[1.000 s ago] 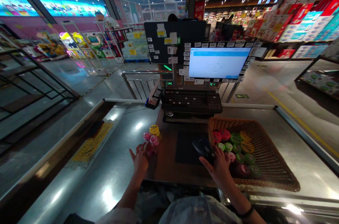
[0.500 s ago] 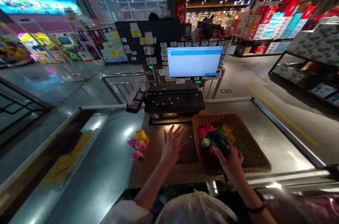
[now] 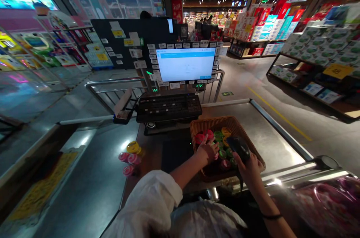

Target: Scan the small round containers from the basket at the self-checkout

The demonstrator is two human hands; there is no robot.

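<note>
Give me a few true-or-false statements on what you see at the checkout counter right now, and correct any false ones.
1. The right hand grips a black handheld scanner. True.
2. The left hand rests on the keyboard. False: it is over the wicker basket, at the tubs inside.
3. The wicker basket holds round tubs with pink, green and yellow tops. True.
4. The monitor is dark. False: it is lit, showing a pale blue-and-white screen.
5. More round tubs stand on the counter outside the basket, to its left. True.
</note>
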